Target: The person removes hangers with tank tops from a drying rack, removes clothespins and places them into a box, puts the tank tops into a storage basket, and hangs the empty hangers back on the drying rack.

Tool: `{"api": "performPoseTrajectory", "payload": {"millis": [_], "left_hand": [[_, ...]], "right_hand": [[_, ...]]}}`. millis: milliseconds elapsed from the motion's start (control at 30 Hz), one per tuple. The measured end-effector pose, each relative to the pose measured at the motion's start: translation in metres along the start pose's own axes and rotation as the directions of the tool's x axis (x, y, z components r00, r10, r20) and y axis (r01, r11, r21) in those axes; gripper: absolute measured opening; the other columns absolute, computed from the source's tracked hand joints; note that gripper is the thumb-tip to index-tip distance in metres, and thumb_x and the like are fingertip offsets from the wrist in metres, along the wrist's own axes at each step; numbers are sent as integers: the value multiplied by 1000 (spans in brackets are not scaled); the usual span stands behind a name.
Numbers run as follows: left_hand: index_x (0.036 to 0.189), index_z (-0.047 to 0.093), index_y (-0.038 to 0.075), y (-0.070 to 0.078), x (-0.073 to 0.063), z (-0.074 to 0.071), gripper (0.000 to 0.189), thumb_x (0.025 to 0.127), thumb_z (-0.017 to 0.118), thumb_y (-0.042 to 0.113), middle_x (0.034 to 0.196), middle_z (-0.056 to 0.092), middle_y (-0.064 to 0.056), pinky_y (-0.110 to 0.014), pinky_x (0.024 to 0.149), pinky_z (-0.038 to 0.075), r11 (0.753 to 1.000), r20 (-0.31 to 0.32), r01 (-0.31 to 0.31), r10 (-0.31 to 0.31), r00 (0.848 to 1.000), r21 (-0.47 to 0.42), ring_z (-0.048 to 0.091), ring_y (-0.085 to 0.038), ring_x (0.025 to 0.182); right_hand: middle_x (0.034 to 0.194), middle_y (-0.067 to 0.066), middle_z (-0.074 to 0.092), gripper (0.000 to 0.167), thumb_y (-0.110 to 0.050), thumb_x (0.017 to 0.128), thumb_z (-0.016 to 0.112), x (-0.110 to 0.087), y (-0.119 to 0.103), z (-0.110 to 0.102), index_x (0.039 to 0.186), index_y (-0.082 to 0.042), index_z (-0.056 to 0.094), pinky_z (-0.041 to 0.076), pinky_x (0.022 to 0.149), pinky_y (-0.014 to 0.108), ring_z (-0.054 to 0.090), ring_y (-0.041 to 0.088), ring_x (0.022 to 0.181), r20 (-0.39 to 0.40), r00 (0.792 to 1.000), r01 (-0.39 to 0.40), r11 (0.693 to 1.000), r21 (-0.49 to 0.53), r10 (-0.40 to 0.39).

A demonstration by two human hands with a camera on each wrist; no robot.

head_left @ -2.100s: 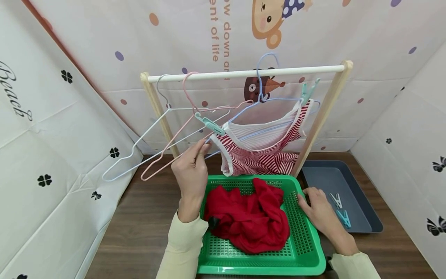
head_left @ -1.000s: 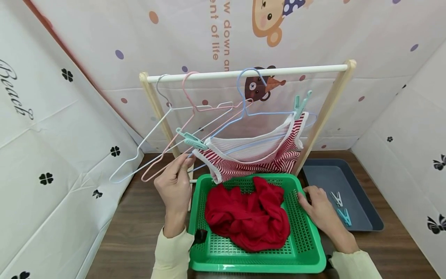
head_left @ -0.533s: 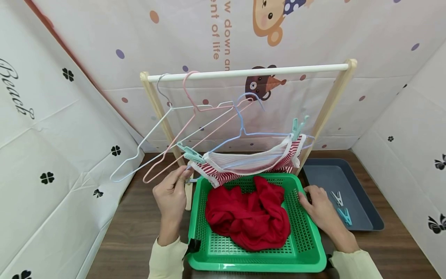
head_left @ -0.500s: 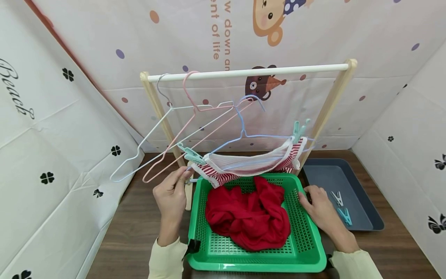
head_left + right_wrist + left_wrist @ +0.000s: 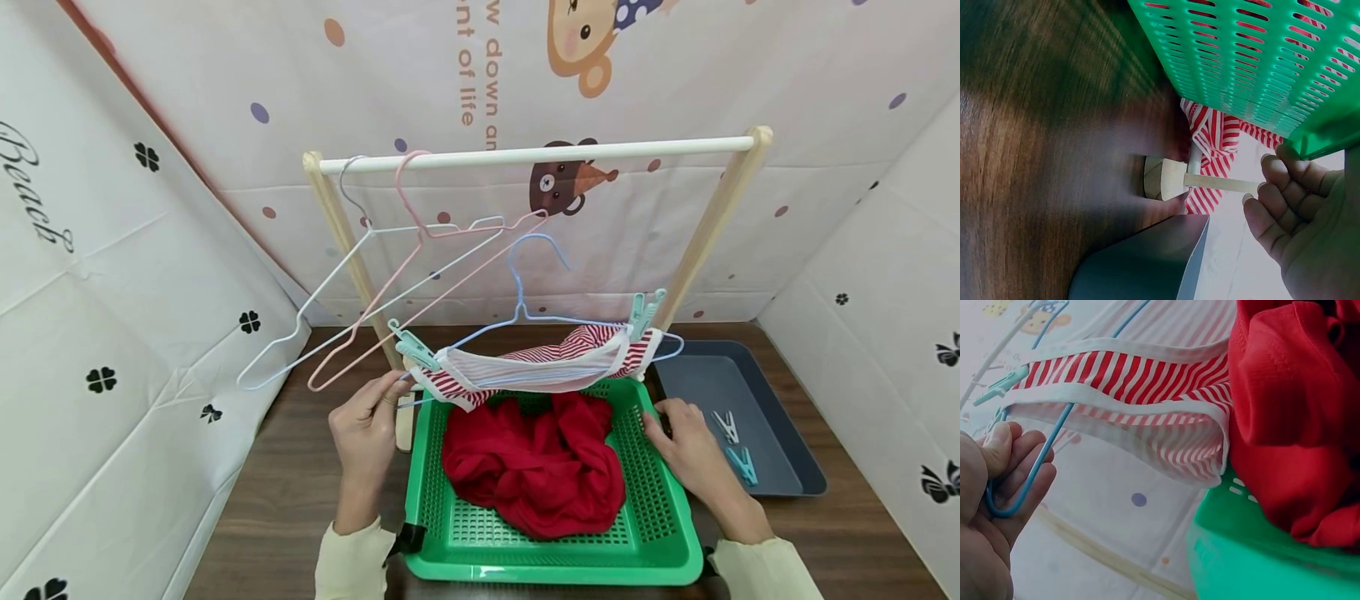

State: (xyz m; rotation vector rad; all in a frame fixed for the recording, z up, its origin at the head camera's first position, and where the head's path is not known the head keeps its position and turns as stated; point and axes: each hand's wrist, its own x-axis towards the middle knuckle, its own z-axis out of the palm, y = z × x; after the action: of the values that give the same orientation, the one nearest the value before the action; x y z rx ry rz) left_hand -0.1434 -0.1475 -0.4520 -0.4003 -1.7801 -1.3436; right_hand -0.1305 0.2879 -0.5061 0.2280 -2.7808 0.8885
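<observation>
My left hand (image 5: 365, 429) pinches the left end of a blue hanger (image 5: 520, 300); in the left wrist view the hanger's looped wire (image 5: 1040, 464) crosses the fingers. A red-and-white striped garment (image 5: 450, 388) with white trim hangs on it. Mint clothespins clip it at the left (image 5: 415, 346) and right (image 5: 642, 315). The hanger's hook is off the rod, well below it. Beneath is a green basket (image 5: 555, 571) with a bunched red garment (image 5: 532, 467). My right hand (image 5: 690, 446) holds the basket's right rim, thumb over it, fingers curled outside, as the right wrist view shows.
A wooden rack with a white rod (image 5: 622, 151) stands behind the basket. A white hanger (image 5: 300, 315) and a pink hanger (image 5: 408, 267) hang at its left. A grey tray (image 5: 787, 450) at the right holds a white clothespin (image 5: 726, 427) and a blue clothespin (image 5: 741, 465).
My left hand has moved left and down, bringing the blue hanger and striped garment from rod height to just over the basket. The right hand stays on the rim.
</observation>
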Motion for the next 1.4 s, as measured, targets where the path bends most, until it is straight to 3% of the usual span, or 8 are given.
{"api": "performPoseTrajectory", "payload": {"millis": [433,700,1033,1400], "left_hand": [[97,81,-9,-9,3,-16,25,78,78,-25,89,78,-18,-13,76,56,993,34,-103,102,994,49,76,-8,85],[98,82,-7,-22,-2,-24,28,78,78,-26,89,78,-18,-11,73,53,990,79,-112,105,991,83,74,-9,83],[97,82,-8,-43,-22,-20,29,76,79,-26,91,79,-16,-13,76,55,994,74,-100,96,993,52,76,-14,83],[98,83,-4,-46,-31,-3,28,78,79,-24,93,80,-15,-16,79,58,997,54,-76,74,996,30,78,-22,83]], "right_hand": [[96,13,61,18,-15,108,61,1,1,1,107,3,62,42,71,43,50,31,92,-6,1000,-9,1000,0,9],[103,17,62,23,-20,110,58,0,2,-1,112,4,62,43,73,44,51,33,97,50,997,-51,999,9,50],[105,18,62,23,-19,110,58,0,1,-1,111,4,62,44,76,47,53,36,101,46,998,-46,999,21,45],[90,9,55,19,-18,110,59,0,2,0,105,0,60,39,73,43,50,30,92,31,999,-34,999,30,33]]}}
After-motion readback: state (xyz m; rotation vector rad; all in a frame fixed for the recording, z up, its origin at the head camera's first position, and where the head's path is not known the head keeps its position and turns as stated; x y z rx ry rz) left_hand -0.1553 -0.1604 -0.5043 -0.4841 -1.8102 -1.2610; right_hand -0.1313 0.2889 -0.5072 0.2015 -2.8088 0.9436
